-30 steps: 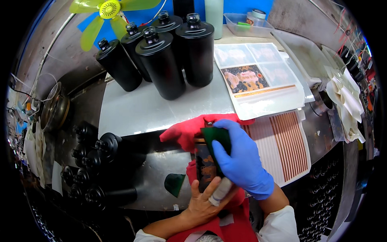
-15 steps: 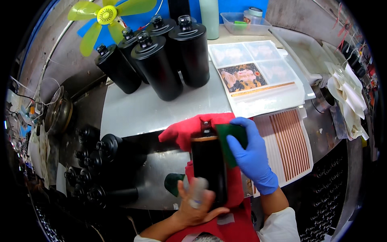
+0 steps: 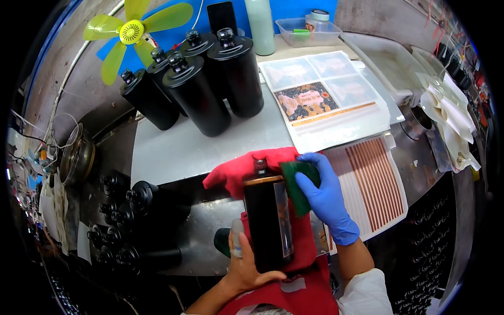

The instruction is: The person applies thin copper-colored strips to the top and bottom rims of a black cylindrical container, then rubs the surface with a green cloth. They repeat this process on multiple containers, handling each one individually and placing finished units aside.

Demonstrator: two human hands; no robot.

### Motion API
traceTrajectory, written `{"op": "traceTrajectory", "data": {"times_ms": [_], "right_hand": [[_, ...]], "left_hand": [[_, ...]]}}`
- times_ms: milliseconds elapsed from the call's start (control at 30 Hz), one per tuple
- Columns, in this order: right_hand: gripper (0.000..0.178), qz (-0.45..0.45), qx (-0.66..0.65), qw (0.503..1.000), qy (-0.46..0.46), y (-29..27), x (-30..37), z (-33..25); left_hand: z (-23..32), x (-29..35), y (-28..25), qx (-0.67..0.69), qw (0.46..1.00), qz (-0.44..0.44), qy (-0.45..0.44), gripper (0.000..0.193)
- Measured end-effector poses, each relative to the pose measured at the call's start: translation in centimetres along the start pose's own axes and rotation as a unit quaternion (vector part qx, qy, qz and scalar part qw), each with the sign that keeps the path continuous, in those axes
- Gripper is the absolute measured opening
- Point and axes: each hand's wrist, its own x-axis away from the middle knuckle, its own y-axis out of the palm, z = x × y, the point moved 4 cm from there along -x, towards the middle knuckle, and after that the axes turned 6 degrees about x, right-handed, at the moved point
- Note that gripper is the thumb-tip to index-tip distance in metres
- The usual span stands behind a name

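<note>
A glossy black bottle (image 3: 261,223) lies on a red cloth (image 3: 305,247), its neck pointing away from me. A thin copper band (image 3: 262,180) rings its shoulder, and a patterned label (image 3: 284,220) shows along its right side. My left hand (image 3: 243,260), bare with a pale wrap on one finger, grips the bottle's lower left side, thumb along the base. My right hand (image 3: 326,194), in a blue glove, pinches a dark green pad (image 3: 299,188) against or just beside the bottle's upper right side. Another green pad (image 3: 222,240) lies left of the cloth.
Several black bottles (image 3: 197,97) stand on the grey board at the back; more lie at left (image 3: 126,215). Label sheets (image 3: 336,128) and a striped copper sheet (image 3: 375,184) lie at right. A yellow-green fan (image 3: 131,32) stands back left, a white tub (image 3: 386,68) back right.
The bottle has turned so that its label now shows on the right side. My left hand's fingers, blurred before, now rest along its left side. The whole view has shifted slightly.
</note>
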Motion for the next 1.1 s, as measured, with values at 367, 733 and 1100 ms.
{"op": "traceTrajectory", "data": {"times_ms": [367, 733, 1100], "right_hand": [[0.017, 0.052, -0.103, 0.975, 0.189, -8.0, 7.0, 6.6], [0.032, 0.274, -0.092, 0.862, 0.418, -6.0, 21.3, 12.5], [0.025, 0.124, -0.181, 0.872, 0.437, -9.0, 24.0, 6.8]], "left_hand": [[-2.4, 0.8, 1.7, 0.134, 0.991, -0.008, -0.020, 0.117], [-0.8, -0.4, 1.6, 0.163, 0.986, 0.030, 0.026, 0.108], [2.5, 0.4, -1.0, -0.008, 0.989, 0.100, 0.112, 0.094]]}}
